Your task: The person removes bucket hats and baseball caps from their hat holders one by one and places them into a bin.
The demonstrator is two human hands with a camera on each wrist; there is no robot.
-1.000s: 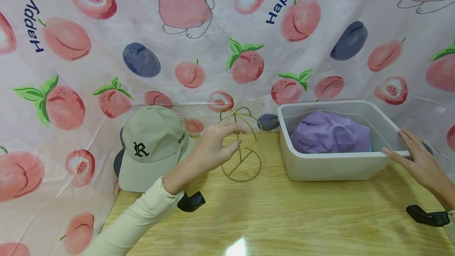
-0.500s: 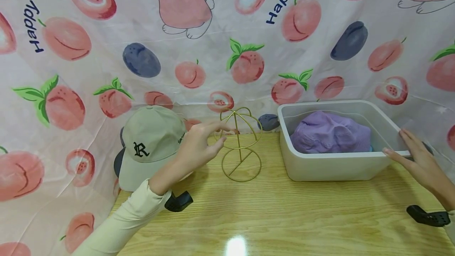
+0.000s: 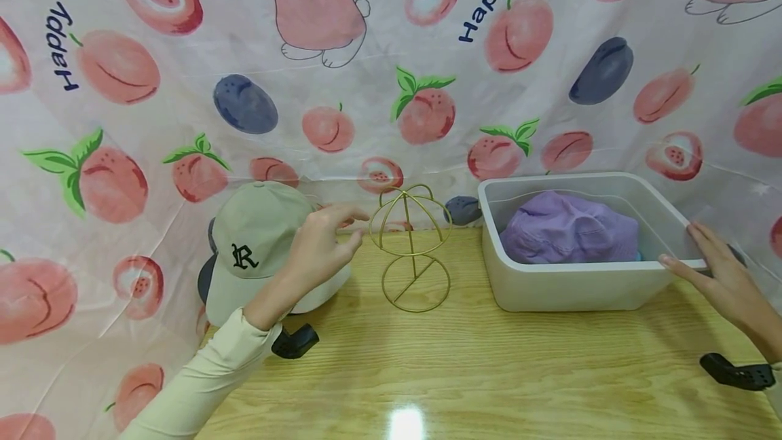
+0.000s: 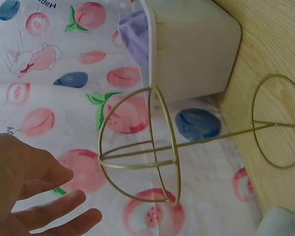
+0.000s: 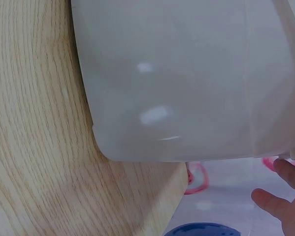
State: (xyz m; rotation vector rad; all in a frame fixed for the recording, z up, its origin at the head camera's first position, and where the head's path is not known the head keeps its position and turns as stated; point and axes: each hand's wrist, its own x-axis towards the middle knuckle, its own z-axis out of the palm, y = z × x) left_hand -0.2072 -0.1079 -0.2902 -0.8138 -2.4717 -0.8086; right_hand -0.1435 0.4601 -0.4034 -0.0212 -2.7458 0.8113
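My left hand hovers between a beige cap and a gold wire hat stand, its thumb and fingers spread with nothing between them. The cap, marked with a black letter R, sits at the left, partly covered by the hand. In the left wrist view, the fingertips are apart from the stand's domed top. My right hand rests its fairly straight fingers at the right rim of a pale grey bin. A crumpled purple hat lies inside the bin.
Beside the beige cap a dark brim peeks out on the left, and a whitish brim on the right. The wooden table meets a fruit-printed cloth that hangs behind and at the left.
My left hand has moved left, away from the wire hat stand and in front of the beige cap. The right hand, the bin and the stand stay where they were.
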